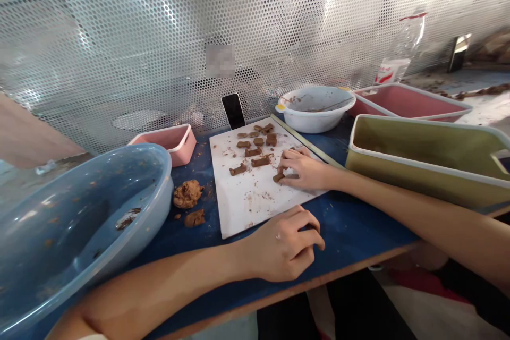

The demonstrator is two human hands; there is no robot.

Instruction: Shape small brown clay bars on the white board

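Note:
My right hand is over the right part of a white board, its fingertips closed on a small brown clay piece pressed against the board. Another bit of brown clay shows behind its knuckles. Several brown clay pieces, some bone-shaped like the one nearest my fingers, lie in loose rows towards the board's far end. My left hand rests at the blue table's front edge, fingers loosely bent with gaps between them. Nothing shows in it, though its palm is hidden.
Left of the board lie a clay lump and a smaller chunk, beside a large blue basin and a pink box. A phone leans behind. A strip, white basin, green bin and red bin stand right.

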